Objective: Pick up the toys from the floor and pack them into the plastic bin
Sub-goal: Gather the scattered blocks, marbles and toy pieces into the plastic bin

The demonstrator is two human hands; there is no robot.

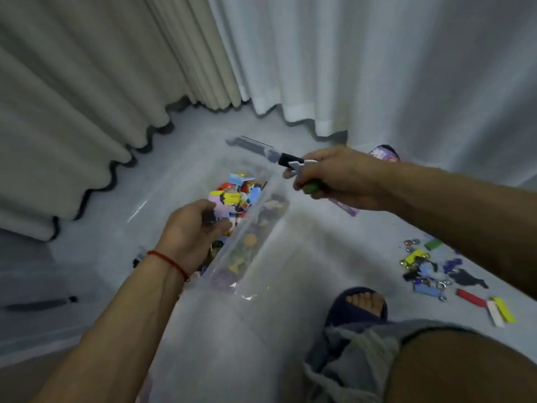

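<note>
The clear plastic bin (255, 228) sits on the pale floor (290, 330) near the curtains (87, 112), already partly filled with colourful toys (235, 193); a see-through divider or bag seems to run down its middle, though the blur makes that hard to call. More toys lie in a loose pile (433, 271) toward the right edge of the floor, well apart from the bin, with a red stick (470, 298) and a yellow one (505, 309) at the fringe. The person's right hand (334, 178) is closed around a bunch of long pieces, a grey toy knife (261, 149) jutting over the bin's far edge. The left hand (191, 228) is curled over the bin, pinching something small and dark I cannot identify. The risk, I think, is the overfull right fist: letting go from that height could send a piece bouncing off the rim, and the knife may lie across the top instead of dropping in.
</note>
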